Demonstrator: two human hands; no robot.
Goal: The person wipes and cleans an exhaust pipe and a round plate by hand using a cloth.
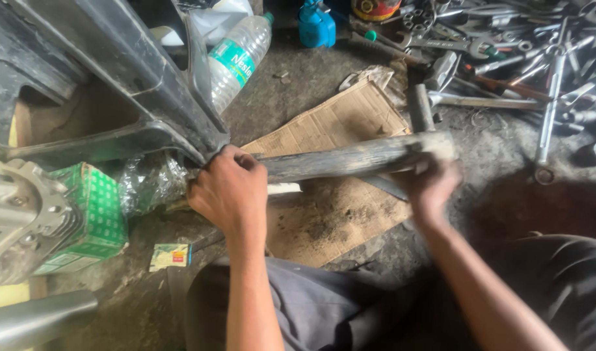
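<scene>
- You are sitting on a grimy concrete floor [298, 110], knees at the bottom of the view, working over a torn sheet of cardboard [340, 127].
- Your left hand [227, 192] is clenching around the near end of a long, dirty grey bar [346, 159], right where it is meeting the lower edge of a black plastic frame [135, 84].
- Your right hand [431, 182] is wrapping the far end of the same bar, fingers closed over it; this end looks blurred, so how tight this grip is I cannot tell exactly.
- The bar is lying nearly level across the cardboard, between your two hands, slightly higher on the right.
- Judging from this, you are doing well to keep the left hand snug against the frame so the joint is not slipping, and to keep the bar in line with the frame's edge.
- A crumpled clear plastic wrap [148, 182] is sitting just beside your left knuckles; be watching that it is not getting caught.
- A green box [93, 214] and a metal engine part [21, 218] are lying near the left edge of the floor.
- A plastic water bottle [239, 55] is leaning behind the frame.
- A heap of spanners [525, 45] is filling the top right corner, well apart from your hands.
</scene>
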